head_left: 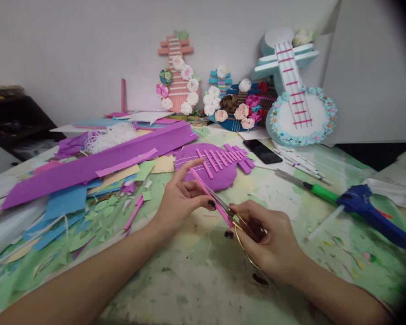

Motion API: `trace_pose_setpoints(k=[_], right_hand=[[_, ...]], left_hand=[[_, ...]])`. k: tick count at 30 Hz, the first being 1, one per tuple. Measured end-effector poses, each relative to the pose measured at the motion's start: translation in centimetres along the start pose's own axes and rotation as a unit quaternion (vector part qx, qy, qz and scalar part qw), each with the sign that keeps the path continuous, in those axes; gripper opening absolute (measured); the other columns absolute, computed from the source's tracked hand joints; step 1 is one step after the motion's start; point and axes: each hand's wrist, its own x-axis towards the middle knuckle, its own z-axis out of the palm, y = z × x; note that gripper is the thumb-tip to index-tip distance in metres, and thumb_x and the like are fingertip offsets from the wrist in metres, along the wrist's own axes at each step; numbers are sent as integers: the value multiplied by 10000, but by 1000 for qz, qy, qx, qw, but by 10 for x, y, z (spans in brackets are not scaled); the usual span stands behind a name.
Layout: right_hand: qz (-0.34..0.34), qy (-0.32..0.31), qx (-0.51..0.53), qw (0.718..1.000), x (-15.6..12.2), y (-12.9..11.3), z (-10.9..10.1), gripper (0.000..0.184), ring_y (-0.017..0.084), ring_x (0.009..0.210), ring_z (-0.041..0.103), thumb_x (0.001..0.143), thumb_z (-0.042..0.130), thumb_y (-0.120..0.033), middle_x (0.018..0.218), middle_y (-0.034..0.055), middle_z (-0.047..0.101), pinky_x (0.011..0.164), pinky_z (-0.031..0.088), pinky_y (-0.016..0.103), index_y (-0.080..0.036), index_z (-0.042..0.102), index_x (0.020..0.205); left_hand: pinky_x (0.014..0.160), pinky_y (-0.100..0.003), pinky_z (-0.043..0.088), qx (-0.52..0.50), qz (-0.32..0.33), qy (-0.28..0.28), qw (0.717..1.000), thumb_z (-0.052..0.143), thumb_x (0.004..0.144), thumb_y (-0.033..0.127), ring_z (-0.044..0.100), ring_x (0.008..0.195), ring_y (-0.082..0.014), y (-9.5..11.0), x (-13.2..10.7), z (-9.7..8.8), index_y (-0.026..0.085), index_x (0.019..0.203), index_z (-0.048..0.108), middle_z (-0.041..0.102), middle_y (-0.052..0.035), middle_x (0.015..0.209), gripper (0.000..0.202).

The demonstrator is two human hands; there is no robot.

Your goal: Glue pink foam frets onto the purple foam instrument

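Observation:
My left hand [187, 192] pinches a narrow pink paper strip [203, 187] between fingers and thumb, holding it above the table. Gold-handled scissors [245, 241] are in my right hand [274, 234], with their blades lying along the strip's lower part. Whether the blades are cutting into the strip I cannot tell. Just beyond my hands lies a purple lute-shaped paper craft [219, 174], with white strings running along it and several pink-purple bars set across them.
A long purple paper sheet [101, 162] and green and blue scraps [104, 212] cover the left side. At right lie a blue glue gun [375, 212], a green-handled knife [320, 192] and a black phone [263, 151]. Decorated paper instruments [179, 85] lean against the wall.

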Motion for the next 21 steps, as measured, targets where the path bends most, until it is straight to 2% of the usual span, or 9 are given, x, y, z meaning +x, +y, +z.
trace_pose_setpoints(k=[3, 7, 15, 18, 21], right_hand=[[11, -20, 15, 1000, 1, -3, 0, 156, 70, 447, 326, 807, 541, -174, 547, -79, 367, 426, 283, 205, -181, 568, 961], [-6, -28, 19, 999, 2, -5, -2, 186, 77, 475, 347, 808, 518, -152, 573, -66, 392, 445, 296, 210, -178, 568, 985], [-26, -31, 21, 999, -1, -3, -5, 162, 81, 526, 392, 879, 508, -215, 632, -44, 466, 490, 322, 217, -189, 595, 1013], [-33, -24, 18, 999, -1, -3, -5, 196, 81, 509, 375, 881, 499, -207, 613, -52, 442, 480, 316, 217, -187, 584, 1057], [-32, -28, 15, 999, 0, -5, -3, 179, 83, 485, 351, 867, 485, -188, 583, -62, 403, 466, 304, 222, -177, 568, 1026]], left_hand=[[578, -265, 577, 3, -4, -3, 1000, 751, 614, 93, 659, 574, -155, 1, 0, 0, 228, 1304, 423, 643, 41, 607, 776], [573, -250, 567, 11, -2, 1, 1000, 749, 617, 89, 662, 576, -153, 1, 1, -1, 223, 1310, 417, 651, 38, 606, 780], [559, -238, 562, 9, 4, 1, 1000, 733, 617, 77, 658, 571, -146, 1, 2, -2, 226, 1285, 432, 652, 45, 607, 748], [555, -221, 555, 8, 1, 3, 1000, 722, 618, 62, 657, 563, -139, 2, 2, -1, 213, 1267, 439, 657, 43, 605, 724], [549, -222, 555, 6, -1, -1, 1000, 718, 619, 57, 658, 560, -141, 2, 1, 1, 213, 1270, 432, 658, 44, 607, 727]])
